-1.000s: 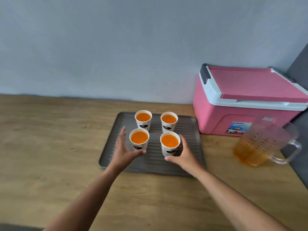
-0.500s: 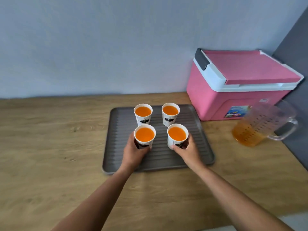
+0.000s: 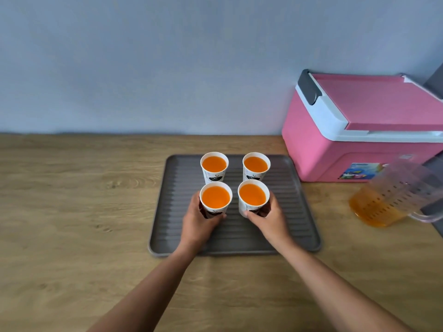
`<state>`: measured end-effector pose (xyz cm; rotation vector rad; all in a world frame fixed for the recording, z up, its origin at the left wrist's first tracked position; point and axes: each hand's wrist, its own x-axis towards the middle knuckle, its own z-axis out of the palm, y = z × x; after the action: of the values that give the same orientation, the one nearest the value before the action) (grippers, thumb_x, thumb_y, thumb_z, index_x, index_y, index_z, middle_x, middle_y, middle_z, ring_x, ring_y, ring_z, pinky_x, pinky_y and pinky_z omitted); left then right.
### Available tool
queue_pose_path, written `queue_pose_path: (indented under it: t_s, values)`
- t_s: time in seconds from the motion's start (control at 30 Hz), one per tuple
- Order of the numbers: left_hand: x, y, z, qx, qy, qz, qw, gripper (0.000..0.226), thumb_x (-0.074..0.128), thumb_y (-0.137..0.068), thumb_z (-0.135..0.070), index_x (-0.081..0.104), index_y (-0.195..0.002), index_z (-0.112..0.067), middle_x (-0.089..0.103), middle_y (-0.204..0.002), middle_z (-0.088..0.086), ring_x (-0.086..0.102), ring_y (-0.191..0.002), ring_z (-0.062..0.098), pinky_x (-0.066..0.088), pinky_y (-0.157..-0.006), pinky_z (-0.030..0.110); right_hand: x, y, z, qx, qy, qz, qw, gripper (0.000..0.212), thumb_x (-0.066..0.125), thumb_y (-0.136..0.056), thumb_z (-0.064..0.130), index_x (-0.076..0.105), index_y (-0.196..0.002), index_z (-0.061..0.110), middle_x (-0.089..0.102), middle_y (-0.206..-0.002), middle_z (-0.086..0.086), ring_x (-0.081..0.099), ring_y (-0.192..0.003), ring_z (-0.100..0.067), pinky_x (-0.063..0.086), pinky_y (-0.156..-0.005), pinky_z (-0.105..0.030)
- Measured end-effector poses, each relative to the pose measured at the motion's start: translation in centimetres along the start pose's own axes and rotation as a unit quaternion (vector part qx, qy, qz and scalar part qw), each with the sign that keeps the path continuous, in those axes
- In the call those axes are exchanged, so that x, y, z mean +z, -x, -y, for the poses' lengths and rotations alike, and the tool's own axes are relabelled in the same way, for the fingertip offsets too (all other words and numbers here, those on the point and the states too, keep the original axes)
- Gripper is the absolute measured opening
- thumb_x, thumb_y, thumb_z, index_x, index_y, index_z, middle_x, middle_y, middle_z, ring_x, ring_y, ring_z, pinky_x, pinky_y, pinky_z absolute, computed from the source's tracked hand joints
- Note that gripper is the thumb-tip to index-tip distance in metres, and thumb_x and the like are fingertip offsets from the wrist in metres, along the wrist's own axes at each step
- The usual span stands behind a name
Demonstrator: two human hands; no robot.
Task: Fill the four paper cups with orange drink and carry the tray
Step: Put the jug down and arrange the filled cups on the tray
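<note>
Head view, hands [image 3: 200, 222] gripping 2 cups [image 3: 215, 198]

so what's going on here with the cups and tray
A person works bare-handed over a grey ribbed tray on a wooden table. The left hand grips the near-left white paper cup, the right hand the near-right white paper cup. Those and the two far white paper cups all hold orange drink. A clear plastic jug with some drink left sits to the right, beside a pink cooler box. The tray is not yet picked up.
</note>
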<state>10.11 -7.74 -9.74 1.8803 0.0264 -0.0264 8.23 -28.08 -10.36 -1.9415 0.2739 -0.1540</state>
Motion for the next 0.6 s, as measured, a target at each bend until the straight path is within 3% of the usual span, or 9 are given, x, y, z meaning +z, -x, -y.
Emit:
queue_pose_path:
  t_s: [0.1, 0.3, 0.37, 0.5, 0.6]
  values:
    - [0.3, 0.0, -0.2, 0.000, -0.007, -0.011, 1.000, 0.070, 0.088, -0.068, -0.022, 0.045, -0.122, -0.036, 0.056, -0.111, -0.026, 0.055, -0.105, -0.006, 0.044, -0.083, 0.013, -0.1, -0.4, -0.1, -0.006, 0.004, 0.011, 1.000, 0.060, 0.087, -0.073, 0.020, 0.050, -0.110, 0.047, 0.065, -0.111, 0.022, 0.061, -0.105, 0.007, 0.048, -0.085, -0.015]
    - [0.5, 0.2, -0.6, -0.002, -0.016, -0.021, 1.000, 0.071, 0.087, -0.069, -0.022, 0.042, -0.120, -0.037, 0.055, -0.109, -0.027, 0.053, -0.103, -0.011, 0.041, -0.078, 0.007, -0.5, -0.6, 0.3, -0.007, -0.005, 0.032, 0.999, 0.064, 0.086, -0.074, 0.016, 0.049, -0.123, 0.033, 0.060, -0.109, 0.027, 0.056, -0.097, 0.023, 0.043, -0.078, -0.001]
    - [0.5, 0.2, -0.8, -0.003, -0.014, -0.022, 1.000, 0.071, 0.087, -0.069, -0.021, 0.041, -0.120, -0.038, 0.054, -0.108, -0.028, 0.052, -0.101, -0.012, 0.040, -0.076, 0.006, -0.8, -0.6, 0.3, -0.004, -0.010, 0.046, 0.999, 0.066, 0.086, -0.074, 0.018, 0.048, -0.126, 0.033, 0.060, -0.111, 0.028, 0.057, -0.101, 0.018, 0.045, -0.082, -0.005]
    - [0.6, 0.2, -0.9, -0.004, -0.011, -0.022, 1.000, 0.071, 0.087, -0.069, -0.022, 0.041, -0.120, -0.037, 0.053, -0.108, -0.029, 0.052, -0.101, -0.013, 0.040, -0.075, 0.005, -1.5, -0.6, -0.1, -0.005, -0.045, 0.079, 0.996, 0.071, 0.088, -0.071, 0.017, 0.050, -0.129, 0.033, 0.067, -0.122, 0.015, 0.063, -0.114, -0.001, 0.052, -0.099, -0.028]
    - [0.6, 0.1, -0.8, -0.001, 0.003, -0.020, 1.000, 0.072, 0.088, -0.067, -0.022, 0.041, -0.120, -0.038, 0.056, -0.111, -0.024, 0.054, -0.103, -0.009, 0.042, -0.077, 0.007, -2.3, -0.7, 0.1, -0.018, -0.072, 0.097, 0.993, 0.078, 0.092, -0.066, 0.020, 0.050, -0.130, 0.036, 0.068, -0.123, 0.013, 0.063, -0.117, -0.005, 0.051, -0.101, -0.032]
